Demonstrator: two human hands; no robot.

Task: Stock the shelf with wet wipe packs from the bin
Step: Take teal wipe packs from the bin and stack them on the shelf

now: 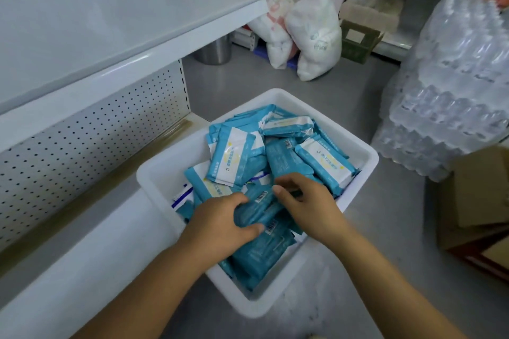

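Teal-and-white plastic wet wipe packs [275, 151] are lying heaped in a white rectangular plastic bin [366, 151] on the grey floor [275, 82], with the white metal shelf [110, 22] sitting at its 10 o'clock. Left hand [220, 217] and right hand [305, 201] are both curling their fingers round one barcode-side-up teal pack [259, 208] at the heap's 6 o'clock

Sitting on the grey floor just beside the base of the white shelf [124, 16] with its perforated back panel: a white rectangular bin [366, 157]. Lying jumbled inside it, teal-and-white wet wipe packs [234, 159], some showing white labels, some showing barcodes. Being gripped at its two ends by the left hand [220, 220] and right hand [305, 201]: one barcode-up pack [259, 206].
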